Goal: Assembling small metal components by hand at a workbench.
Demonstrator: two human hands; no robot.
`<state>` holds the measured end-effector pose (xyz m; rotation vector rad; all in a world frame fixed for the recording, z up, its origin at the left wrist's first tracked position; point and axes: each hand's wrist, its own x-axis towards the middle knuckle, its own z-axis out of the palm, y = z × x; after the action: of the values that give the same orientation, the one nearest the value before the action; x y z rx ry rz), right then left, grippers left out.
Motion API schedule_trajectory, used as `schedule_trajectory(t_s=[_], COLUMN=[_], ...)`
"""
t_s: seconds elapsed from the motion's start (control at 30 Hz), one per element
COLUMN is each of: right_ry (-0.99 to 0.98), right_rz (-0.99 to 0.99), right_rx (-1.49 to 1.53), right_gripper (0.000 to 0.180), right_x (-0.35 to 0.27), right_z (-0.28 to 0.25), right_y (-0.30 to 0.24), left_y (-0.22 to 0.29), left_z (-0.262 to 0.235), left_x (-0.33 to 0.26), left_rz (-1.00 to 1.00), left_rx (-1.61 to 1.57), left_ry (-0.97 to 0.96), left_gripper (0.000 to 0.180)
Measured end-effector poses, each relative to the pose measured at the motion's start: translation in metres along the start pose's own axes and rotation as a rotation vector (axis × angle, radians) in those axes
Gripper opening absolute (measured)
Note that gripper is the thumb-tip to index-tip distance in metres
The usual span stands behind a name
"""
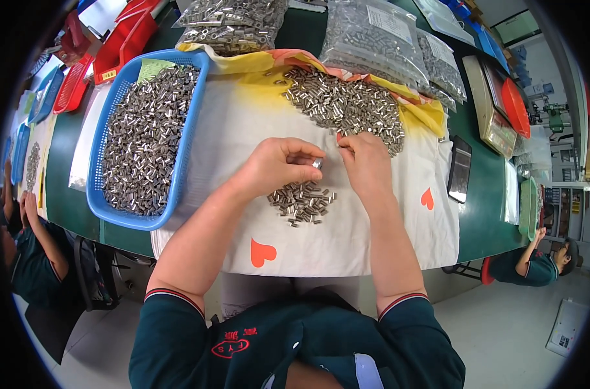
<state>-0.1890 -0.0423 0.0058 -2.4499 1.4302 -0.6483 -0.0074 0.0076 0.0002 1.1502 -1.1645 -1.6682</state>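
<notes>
My left hand (275, 167) is closed, with a few small shiny metal sleeves (318, 163) pinched between thumb and fingers. To its right, my right hand (367, 165) has thumb and forefinger pressed together at the lower edge of a large heap of metal sleeves (347, 104). Whatever its fingertips hold is too small to make out; a bit of red shows beside them. A smaller pile of sleeves (301, 202) lies just below my left hand. Both hands are over a white cloth (233, 123) with red hearts and a yellow-orange border.
A blue basket (129, 222) full of sleeves stands at left. Clear bags of metal parts (373, 39) line the far side. A dark phone (460, 168) and a scale-like device (489, 107) sit at right. Co-workers (535, 262) are at both sides.
</notes>
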Motion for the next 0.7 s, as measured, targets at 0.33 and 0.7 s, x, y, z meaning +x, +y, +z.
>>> schedule_trajectory(t_s=[0.33,0.7], right_ry=[-0.123,-0.045], right_rz=[0.117,-0.045], right_rx=[0.719,0.425], right_gripper=[0.011,0.009], right_x=[-0.009,-0.011], right_z=[-0.015,-0.012], right_y=[-0.025,-0.026], left_y=[-0.001,-0.006], left_z=[-0.004,-0.001], left_x=[0.002,0.002], left_rz=[0.059,0.043], left_rx=[-0.174,-0.034], left_ry=[0.042,0.144], left_gripper=[0.030,0.030])
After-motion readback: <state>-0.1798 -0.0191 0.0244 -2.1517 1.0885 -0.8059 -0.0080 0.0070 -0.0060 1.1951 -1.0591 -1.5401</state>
